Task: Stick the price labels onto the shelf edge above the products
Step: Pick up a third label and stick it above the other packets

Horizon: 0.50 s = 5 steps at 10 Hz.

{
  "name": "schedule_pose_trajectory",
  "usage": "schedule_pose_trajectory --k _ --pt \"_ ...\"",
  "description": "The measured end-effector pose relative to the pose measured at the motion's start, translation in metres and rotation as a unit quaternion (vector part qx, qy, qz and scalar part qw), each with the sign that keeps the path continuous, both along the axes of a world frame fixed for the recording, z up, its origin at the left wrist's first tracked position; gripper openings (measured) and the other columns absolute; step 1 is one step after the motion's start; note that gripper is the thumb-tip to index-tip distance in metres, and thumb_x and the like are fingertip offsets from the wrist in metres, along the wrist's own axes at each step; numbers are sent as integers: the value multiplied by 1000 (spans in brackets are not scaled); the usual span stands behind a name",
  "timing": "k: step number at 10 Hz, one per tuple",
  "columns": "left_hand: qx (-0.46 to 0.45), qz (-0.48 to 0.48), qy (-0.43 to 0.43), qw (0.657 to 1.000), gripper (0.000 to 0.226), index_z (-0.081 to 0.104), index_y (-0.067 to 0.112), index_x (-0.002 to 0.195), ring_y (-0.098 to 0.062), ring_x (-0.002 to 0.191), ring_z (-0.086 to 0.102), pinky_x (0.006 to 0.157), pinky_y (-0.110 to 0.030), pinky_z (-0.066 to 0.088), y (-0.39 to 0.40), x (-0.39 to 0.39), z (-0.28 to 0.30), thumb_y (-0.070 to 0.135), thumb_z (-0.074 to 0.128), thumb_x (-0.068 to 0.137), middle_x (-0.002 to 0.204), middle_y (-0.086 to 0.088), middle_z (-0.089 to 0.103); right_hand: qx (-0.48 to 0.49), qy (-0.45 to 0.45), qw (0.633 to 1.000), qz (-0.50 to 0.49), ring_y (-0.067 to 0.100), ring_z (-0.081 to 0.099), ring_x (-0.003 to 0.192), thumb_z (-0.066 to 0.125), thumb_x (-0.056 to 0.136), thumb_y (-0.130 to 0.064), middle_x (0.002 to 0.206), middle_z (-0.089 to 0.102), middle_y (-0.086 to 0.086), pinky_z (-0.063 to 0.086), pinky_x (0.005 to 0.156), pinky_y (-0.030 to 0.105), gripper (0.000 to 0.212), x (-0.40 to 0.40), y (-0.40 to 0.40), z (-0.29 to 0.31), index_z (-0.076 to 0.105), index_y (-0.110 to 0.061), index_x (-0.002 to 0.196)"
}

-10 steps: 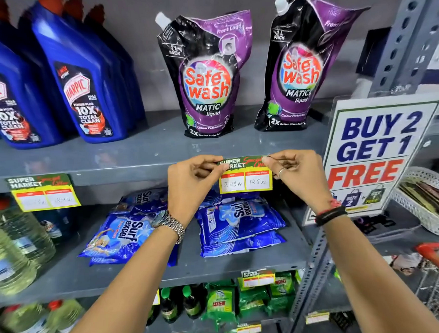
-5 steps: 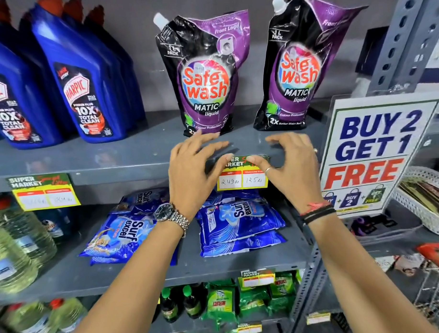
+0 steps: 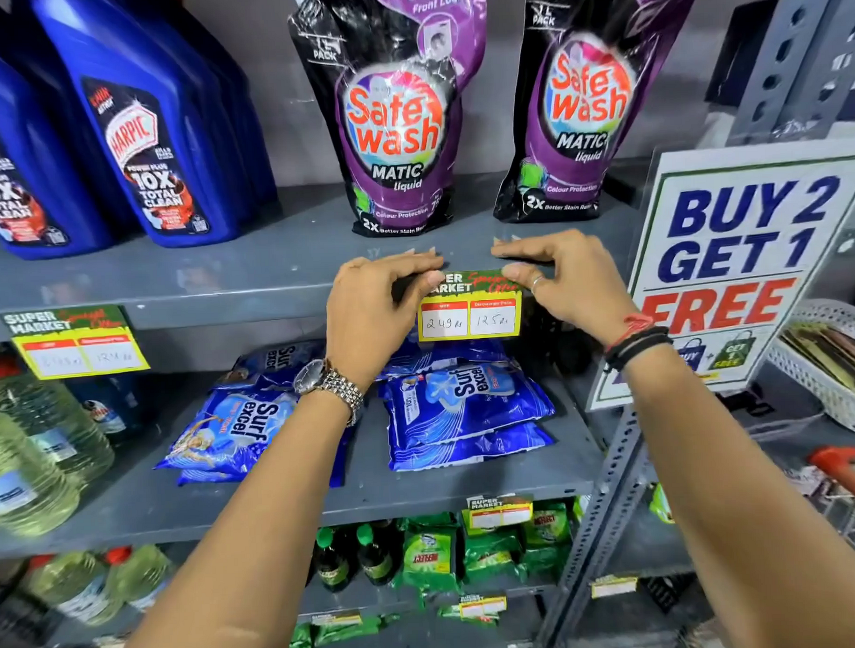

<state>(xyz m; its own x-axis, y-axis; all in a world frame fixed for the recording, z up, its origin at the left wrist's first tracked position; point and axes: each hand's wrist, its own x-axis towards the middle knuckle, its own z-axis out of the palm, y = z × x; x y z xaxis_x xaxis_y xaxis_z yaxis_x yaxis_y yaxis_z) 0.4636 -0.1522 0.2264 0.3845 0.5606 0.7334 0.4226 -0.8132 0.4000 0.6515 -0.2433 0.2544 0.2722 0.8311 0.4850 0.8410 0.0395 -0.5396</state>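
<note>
A green, yellow and red price label (image 3: 470,312) marked 249 and 125 hangs from the grey shelf edge (image 3: 221,311), above blue Surf Excel packets (image 3: 462,405). My left hand (image 3: 374,311) presses its top left corner with the thumb, fingers resting flat on the shelf top. At the label's top right corner, my right hand (image 3: 564,280) does the same. A second label (image 3: 75,341) is stuck on the same edge at the far left. Two purple Safe Wash pouches (image 3: 394,111) stand on the shelf above.
Blue Harpic bottles (image 3: 137,130) stand upper left. A "Buy 2 Get 1 Free" sign (image 3: 733,255) leans on the right upright post. A white basket (image 3: 834,372) sits right, clear oil bottles (image 3: 28,459) left. Lower shelves hold green packets (image 3: 491,549) and more labels.
A second ago both hands pinched the label by its top corners in front of the shelf edge. They then set it against the edge and now press its top down.
</note>
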Motion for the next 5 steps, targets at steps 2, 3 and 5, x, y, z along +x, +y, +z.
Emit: schedule_pose_trajectory --k 2,3,5 --pt "-36 -16 20 999 28 67 24 116 -16 99 68 83 -23 49 1 -7 3 25 61 89 110 1 73 3 16 999 27 7 51 124 52 87 2 123 65 0 33 108 21 35 1 -2 -1 65 -16 114" --pt "-40 -21 32 998 29 66 23 118 -17 103 67 87 -28 51 -1 -10 5 19 59 90 114 1 72 -7 5 1000 21 7 46 127 46 87 9 128 62 -1 28 106 17 43 -1 -4 -2 62 -17 118" --pt "-82 -41 -10 996 33 59 20 127 -7 112 62 106 -32 44 -8 -18 11 24 51 95 117 4 70 -59 -24 995 80 10 29 139 34 87 9 146 41 1 18 108 14 53 5 -17 3 48 -14 133"
